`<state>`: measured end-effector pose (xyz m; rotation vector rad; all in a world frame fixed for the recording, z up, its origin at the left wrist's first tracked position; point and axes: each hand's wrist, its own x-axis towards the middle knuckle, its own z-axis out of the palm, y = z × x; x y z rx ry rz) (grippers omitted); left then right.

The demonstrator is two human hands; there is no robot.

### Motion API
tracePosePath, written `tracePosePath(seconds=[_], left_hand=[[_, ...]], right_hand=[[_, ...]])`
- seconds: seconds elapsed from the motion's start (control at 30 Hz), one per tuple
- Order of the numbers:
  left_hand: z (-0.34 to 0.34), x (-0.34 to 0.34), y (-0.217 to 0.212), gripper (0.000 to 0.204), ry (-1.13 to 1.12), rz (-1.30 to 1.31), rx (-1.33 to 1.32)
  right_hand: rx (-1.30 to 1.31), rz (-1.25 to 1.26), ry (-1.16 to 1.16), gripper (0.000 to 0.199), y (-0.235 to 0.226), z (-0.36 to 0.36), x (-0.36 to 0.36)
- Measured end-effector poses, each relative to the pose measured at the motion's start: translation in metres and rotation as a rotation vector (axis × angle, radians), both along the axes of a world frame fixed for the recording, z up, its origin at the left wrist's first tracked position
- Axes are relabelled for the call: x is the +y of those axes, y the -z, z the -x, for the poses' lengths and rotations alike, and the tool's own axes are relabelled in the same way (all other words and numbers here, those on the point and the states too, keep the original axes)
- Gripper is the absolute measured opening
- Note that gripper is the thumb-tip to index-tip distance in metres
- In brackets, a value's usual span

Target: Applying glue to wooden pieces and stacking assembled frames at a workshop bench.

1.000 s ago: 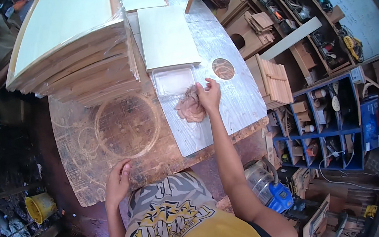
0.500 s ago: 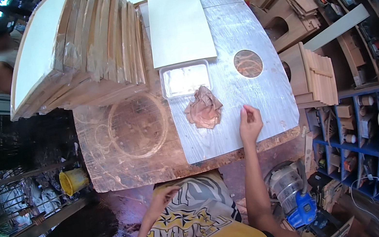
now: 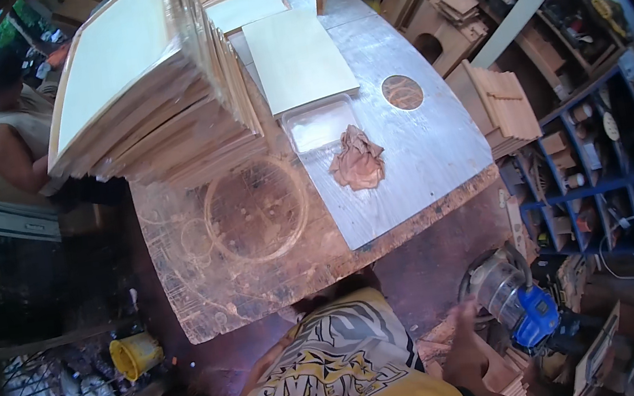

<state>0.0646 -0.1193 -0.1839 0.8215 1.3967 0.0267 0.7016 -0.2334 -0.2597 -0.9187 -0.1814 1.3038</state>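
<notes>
My right hand [image 3: 465, 313] hangs low beyond the table's front edge, beside a clear and blue vacuum cleaner [image 3: 517, 303]. Its fingers are smeared, so their state cannot be read. My left forearm [image 3: 259, 368] runs along the yellow and grey shirt [image 3: 334, 367], below the table; the fingers there are not distinguishable. On the grey sheet [image 3: 413, 183] covering part of the table lies a crumpled brown cloth or paper [image 3: 358, 161]. It sits against the near right corner of a shallow clear plastic tray [image 3: 320, 125]. Behind the tray lies a pale flat panel [image 3: 296, 58].
A tall stack of wood-framed panels [image 3: 159, 131] fills the table's far left. Bare worn wood [image 3: 264, 280] forms its near left. Wooden boxes [image 3: 504, 108] and blue shelving [image 3: 594, 189] stand right. A yellow bucket [image 3: 134, 356] is at lower left; another person [image 3: 18, 144] stands beyond the stack.
My right hand has left the grey sheet and dropped to my right side. My left hand has moved from clear sight in front of the shirt. The view has turned and shifted.
</notes>
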Motion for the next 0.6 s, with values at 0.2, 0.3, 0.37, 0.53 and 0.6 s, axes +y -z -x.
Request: tracePosePath(seconds=[0.2, 0.3, 0.37, 0.53, 0.6], left_hand=[[0.060, -0.027, 0.056, 0.040, 0.087, 0.083, -0.015], [0.059, -0.027, 0.061, 0.039, 0.127, 0.079, -0.077], [0.096, -0.054, 0.067, 0.039, 0.060, 0.094, -0.025], [0.105, -0.041, 0.068, 0.039, 0.043, 0.064, -0.015], [0.105, -0.037, 0.079, 0.039, 0.070, 0.055, 0.011]], right_hand=[[0.104, 0.925, -0.527, 0.053, -0.042, 0.275, 0.063], [-0.123, 0.942, -0.559, 0.057, 0.002, 0.254, 0.054], [-0.750, 1.023, -0.896, 0.053, -0.044, 0.298, 0.084], [-1.493, 0.857, -0.928, 0.040, -0.017, 0.314, 0.081], [-1.535, 0.816, -0.841, 0.036, -0.073, 0.320, 0.100]])
